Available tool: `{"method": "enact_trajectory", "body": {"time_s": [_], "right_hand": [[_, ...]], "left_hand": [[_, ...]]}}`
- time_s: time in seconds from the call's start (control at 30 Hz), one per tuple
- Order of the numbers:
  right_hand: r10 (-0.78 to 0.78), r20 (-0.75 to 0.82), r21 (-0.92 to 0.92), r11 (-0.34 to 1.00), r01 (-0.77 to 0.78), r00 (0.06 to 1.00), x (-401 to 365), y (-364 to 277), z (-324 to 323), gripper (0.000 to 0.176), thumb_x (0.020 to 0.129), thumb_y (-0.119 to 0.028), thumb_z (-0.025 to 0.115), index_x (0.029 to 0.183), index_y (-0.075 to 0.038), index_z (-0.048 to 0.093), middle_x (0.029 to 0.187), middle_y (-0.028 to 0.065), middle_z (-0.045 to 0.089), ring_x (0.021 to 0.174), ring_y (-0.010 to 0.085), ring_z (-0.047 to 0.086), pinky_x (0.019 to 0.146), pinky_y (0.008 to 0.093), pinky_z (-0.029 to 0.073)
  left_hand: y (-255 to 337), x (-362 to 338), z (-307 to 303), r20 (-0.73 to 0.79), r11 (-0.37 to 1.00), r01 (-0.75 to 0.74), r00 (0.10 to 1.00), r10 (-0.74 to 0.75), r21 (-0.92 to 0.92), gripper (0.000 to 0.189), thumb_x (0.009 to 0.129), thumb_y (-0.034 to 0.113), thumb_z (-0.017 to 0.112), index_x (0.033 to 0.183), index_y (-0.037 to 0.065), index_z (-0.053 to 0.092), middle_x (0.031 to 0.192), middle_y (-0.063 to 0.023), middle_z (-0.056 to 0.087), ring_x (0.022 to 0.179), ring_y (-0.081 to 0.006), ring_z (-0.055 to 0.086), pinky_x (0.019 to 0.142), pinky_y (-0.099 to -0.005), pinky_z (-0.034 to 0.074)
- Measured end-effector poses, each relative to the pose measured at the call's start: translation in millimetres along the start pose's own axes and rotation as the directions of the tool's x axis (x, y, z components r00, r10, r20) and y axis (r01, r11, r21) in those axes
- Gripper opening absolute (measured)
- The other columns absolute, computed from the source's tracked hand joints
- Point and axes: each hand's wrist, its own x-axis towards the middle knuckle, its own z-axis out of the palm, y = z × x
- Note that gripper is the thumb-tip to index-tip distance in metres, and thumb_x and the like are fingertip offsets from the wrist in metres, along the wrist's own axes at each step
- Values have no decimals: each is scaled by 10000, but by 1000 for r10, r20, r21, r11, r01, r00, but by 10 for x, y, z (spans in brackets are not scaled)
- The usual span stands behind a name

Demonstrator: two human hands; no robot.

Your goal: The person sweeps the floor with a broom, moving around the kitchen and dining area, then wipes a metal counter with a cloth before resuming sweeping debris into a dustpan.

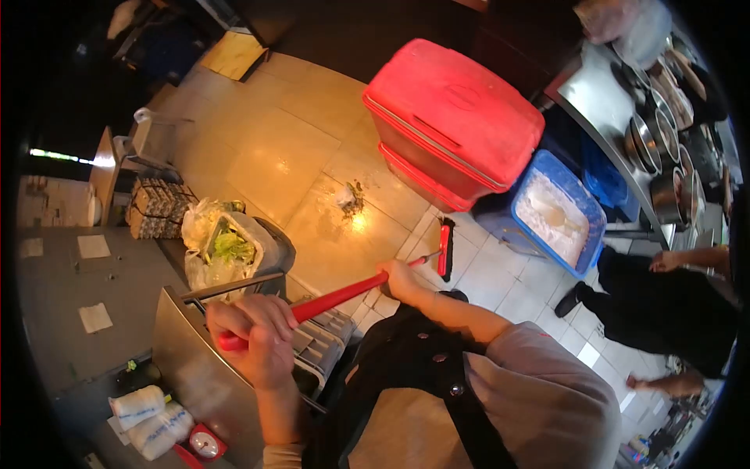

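A red broom handle runs slantwise across the front of my body. Near its top end, my left hand is wrapped round it. Lower on the shaft, my right hand grips it too. The broom's head, red with dark bristles, rests on the pale tiles beyond my right hand. A small heap of debris lies on the tiled floor, ahead and to the left of the broom head, with wet-looking dark marks around it.
A large red cooler stands ahead. Beside it is a blue bin of white powder with a scoop. A lined bin with green leaves stands left, near a steel counter. Another person stands at the right by a counter with pans.
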Motion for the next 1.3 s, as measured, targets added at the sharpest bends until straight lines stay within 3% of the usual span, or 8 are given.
{"method": "enact_trajectory", "body": {"time_s": [0.47,0.67,0.83,0.97,1.03,1.13,1.23,1.3], "right_hand": [[-504,217,78,863,499,836,1743,-939,314,120,593,-109,595,577,-56,488,600,181,511,639,389,515,539,427,396],[-312,246,-78,937,340,918,1506,-716,241,110,635,-115,595,607,-62,503,619,178,529,684,381,541,565,435,406],[-272,338,49,961,272,901,2136,-415,457,111,659,-122,576,600,-57,508,602,183,521,619,369,543,531,415,397],[-450,233,190,891,413,862,2986,-628,493,188,645,7,550,517,-60,431,502,68,477,498,150,501,461,280,362],[-423,368,288,899,331,828,3403,-753,539,129,620,-92,583,569,-46,474,569,158,503,581,342,528,507,384,393],[-594,399,108,787,608,699,3367,-1530,435,97,616,-90,586,587,-55,501,628,161,543,644,363,548,548,425,418],[-586,553,139,766,628,592,2790,-2206,395,59,604,-92,608,634,-78,559,700,143,591,706,354,578,589,425,445],[-445,776,201,846,494,447,2424,-2376,478,52,616,-90,610,635,-81,563,675,130,590,705,346,587,597,423,452]], "left_hand": [[217,174,-336,26,862,-353,929,369,363,361,813,169,621,587,102,348,466,-30,460,398,-153,452,468,-321,456],[136,628,-598,-347,996,-68,934,81,49,393,786,53,596,533,108,299,473,-35,449,402,-157,431,464,-313,442],[-224,1033,-557,-219,984,0,975,40,180,393,723,-75,597,533,95,298,469,-24,417,407,-158,427,464,-308,432],[-347,1362,-508,-52,928,-86,992,112,362,367,662,-113,608,516,80,333,488,-43,448,446,-187,480,492,-318,455],[-340,1453,-462,-50,881,-139,982,181,453,346,673,-79,613,505,69,350,496,-46,467,451,-196,499,489,-326,457],[125,1499,-472,-242,819,-58,941,235,570,313,718,-23,605,530,56,368,508,-54,484,454,-197,522,465,-330,466],[655,1489,-590,-97,747,-434,831,548,504,281,776,100,588,587,109,382,482,-1,463,405,-96,466,397,-222,431],[841,1519,-523,-76,700,-453,809,583,551,263,792,94,584,615,102,391,492,-4,463,392,-85,448,375,-217,420]]}}
